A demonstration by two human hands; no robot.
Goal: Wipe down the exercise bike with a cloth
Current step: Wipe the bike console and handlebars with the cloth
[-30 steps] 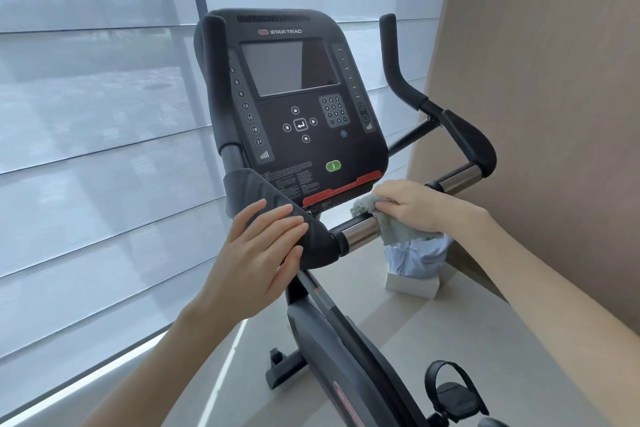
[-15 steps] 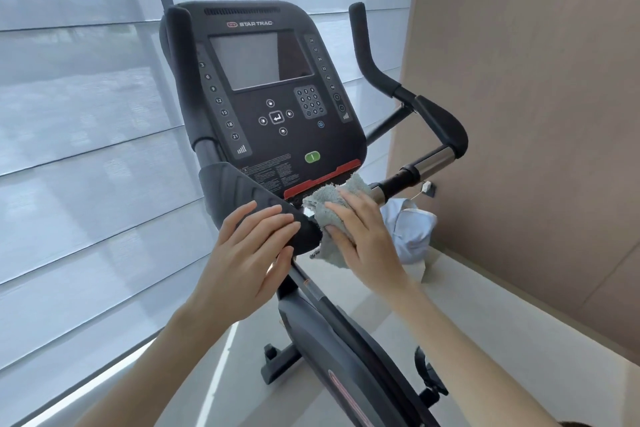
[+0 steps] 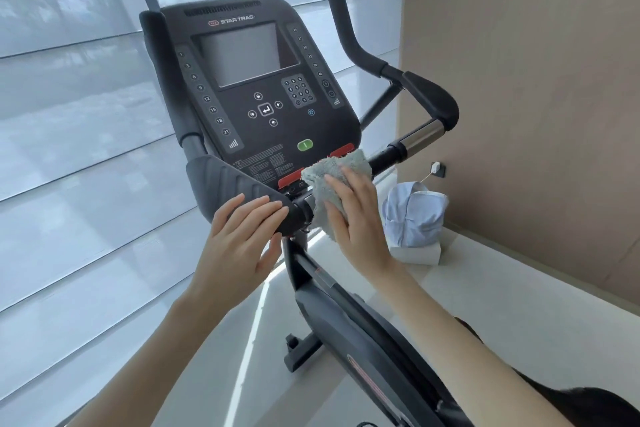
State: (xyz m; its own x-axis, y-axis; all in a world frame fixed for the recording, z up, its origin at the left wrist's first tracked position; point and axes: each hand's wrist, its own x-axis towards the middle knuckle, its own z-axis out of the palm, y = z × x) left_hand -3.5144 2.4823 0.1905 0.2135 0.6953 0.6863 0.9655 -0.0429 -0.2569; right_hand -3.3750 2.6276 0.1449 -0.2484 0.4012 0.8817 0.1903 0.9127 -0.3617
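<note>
Two hands at the handlebar of a black exercise bike (image 3: 360,333), one pressing a cloth to it.
The left hand (image 3: 239,246) rests with straight, spread fingers on the ribbed left grip pad (image 3: 232,180). Just beside it, the right hand (image 3: 353,218) presses a fluffy grey cloth (image 3: 334,168) flat against the centre bar below the console (image 3: 256,87), fingers extended. Behind, a pale blue shirt (image 3: 414,215) lies on a white box (image 3: 417,255) on the floor (image 3: 502,288).
</note>
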